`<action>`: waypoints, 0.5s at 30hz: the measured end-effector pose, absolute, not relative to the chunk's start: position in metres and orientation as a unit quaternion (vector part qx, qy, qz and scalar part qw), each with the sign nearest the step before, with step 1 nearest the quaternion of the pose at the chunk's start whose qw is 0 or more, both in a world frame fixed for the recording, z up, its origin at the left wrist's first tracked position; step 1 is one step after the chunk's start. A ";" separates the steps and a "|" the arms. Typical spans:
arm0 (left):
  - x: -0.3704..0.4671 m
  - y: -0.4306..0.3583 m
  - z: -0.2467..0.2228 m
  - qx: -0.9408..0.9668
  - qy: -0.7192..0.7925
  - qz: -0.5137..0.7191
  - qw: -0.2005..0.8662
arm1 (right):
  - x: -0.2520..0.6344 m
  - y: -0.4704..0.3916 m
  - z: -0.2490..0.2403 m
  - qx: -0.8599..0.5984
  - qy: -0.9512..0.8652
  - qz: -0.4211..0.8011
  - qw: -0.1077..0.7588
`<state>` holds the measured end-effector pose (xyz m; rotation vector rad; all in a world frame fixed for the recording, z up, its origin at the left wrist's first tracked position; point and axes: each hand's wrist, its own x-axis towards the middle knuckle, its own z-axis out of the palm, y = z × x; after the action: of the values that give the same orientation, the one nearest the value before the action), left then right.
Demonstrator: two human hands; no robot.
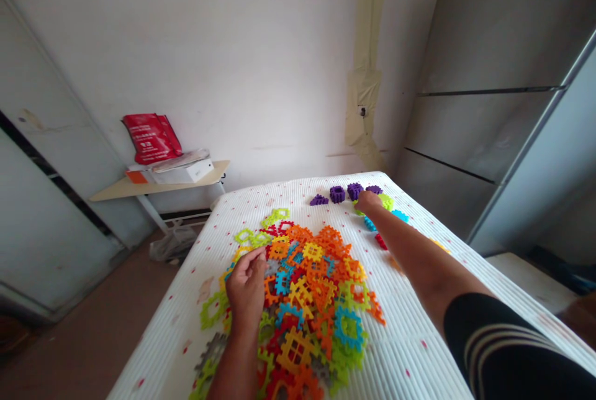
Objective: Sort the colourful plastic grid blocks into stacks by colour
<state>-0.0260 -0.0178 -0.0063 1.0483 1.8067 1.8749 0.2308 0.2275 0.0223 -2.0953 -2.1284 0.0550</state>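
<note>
A loose heap of plastic interlocking building pieces (302,288) in orange, yellow, green, blue, red and grey covers the middle of the bed-like surface. At its left edge is my left hand (246,279), thumb and fingers drawn together; whatever is between the fingertips cannot be made out. My right hand (370,202) reaches far forward, its fingers closed at a green building piece (386,202) in the sorted group. Behind that hand stand purple building pieces (354,190), some stacked. Blue pieces (400,216) and a red piece (380,241) lie nearer, partly hidden by my right forearm.
White ribbed cloth with red dots (177,325) covers the surface. A small table (214,175) at the far left holds a red bag (151,139) and a white box (186,170). A grey refrigerator (470,108) rises at the right, and a wall closes off the back.
</note>
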 end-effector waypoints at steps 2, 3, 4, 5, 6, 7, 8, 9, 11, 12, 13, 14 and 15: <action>-0.026 -0.017 -0.007 0.369 0.635 0.659 0.164 | 0.227 0.225 0.027 -0.702 -0.710 0.016 0.062; -0.026 -0.017 -0.007 0.370 0.635 0.659 0.161 | 0.225 0.222 0.030 -0.700 -0.712 0.013 0.058; -0.026 -0.018 -0.008 0.368 0.635 0.661 0.157 | 0.222 0.219 0.034 -0.695 -0.717 0.007 0.060; -0.027 -0.019 -0.007 0.364 0.636 0.663 0.154 | 0.219 0.215 0.037 -0.689 -0.722 0.001 0.064; -0.029 -0.020 -0.005 0.358 0.637 0.666 0.150 | 0.215 0.209 0.041 -0.678 -0.731 -0.007 0.070; -0.031 -0.022 -0.002 0.350 0.640 0.669 0.143 | 0.211 0.202 0.043 -0.662 -0.745 -0.015 0.077; -0.035 -0.024 0.002 0.343 0.644 0.670 0.135 | 0.207 0.193 0.045 -0.641 -0.763 -0.025 0.082; -0.041 -0.026 0.008 0.341 0.649 0.669 0.123 | 0.204 0.183 0.046 -0.615 -0.783 -0.034 0.085; -0.055 -0.024 0.023 0.361 0.667 0.645 0.094 | 0.199 0.160 0.043 -0.558 -0.824 -0.047 0.085; -0.064 -0.020 0.031 0.389 0.679 0.617 0.080 | 0.198 0.147 0.040 -0.533 -0.841 -0.046 0.085; -0.073 -0.013 0.038 0.419 0.699 0.576 0.067 | 0.198 0.135 0.037 -0.511 -0.855 -0.040 0.083; -0.082 -0.004 0.043 0.450 0.721 0.524 0.058 | 0.199 0.123 0.032 -0.489 -0.868 -0.033 0.081; -0.091 0.008 0.047 0.482 0.744 0.459 0.061 | 0.202 0.111 0.027 -0.473 -0.877 -0.029 0.081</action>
<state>-0.0909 0.0081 0.0473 1.4592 2.2491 1.3873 0.2016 0.1108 0.0268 -1.4151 -2.6210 -0.0872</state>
